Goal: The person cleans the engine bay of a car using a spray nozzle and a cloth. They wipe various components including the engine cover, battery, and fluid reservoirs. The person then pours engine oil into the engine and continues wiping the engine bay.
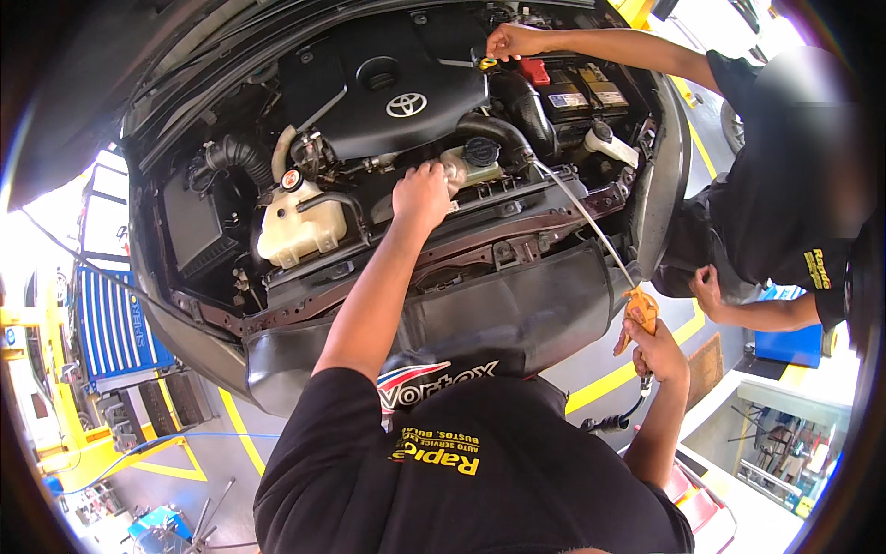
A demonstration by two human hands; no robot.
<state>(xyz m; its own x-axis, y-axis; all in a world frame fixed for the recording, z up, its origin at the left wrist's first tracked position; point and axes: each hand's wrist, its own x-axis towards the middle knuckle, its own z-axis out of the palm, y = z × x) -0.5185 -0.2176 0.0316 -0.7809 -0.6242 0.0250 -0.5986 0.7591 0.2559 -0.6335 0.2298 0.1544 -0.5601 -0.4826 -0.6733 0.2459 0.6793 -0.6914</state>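
In my right hand (657, 351) is an orange air blow gun (639, 309), my fingers closed round its handle. Its long thin metal nozzle (591, 226) slants up and left over the front of the engine bay, the tip near a black hose (494, 129). A dark air line joins the gun below my hand. My left hand (423, 196) reaches over the front crossmember, just below the black engine cover (383, 83). Its fingers point down among the parts, partly hidden and blurred, beside a pale reservoir with a black cap (480, 152).
A cream coolant tank (300, 226) sits left of my left arm. A black fender cover (434, 314) drapes the car's front. At the right, a co-worker's hand (512, 42) is at a yellow-handled dipstick (486, 64), near the battery (581, 92). A blue tool cabinet (115, 323) stands left.
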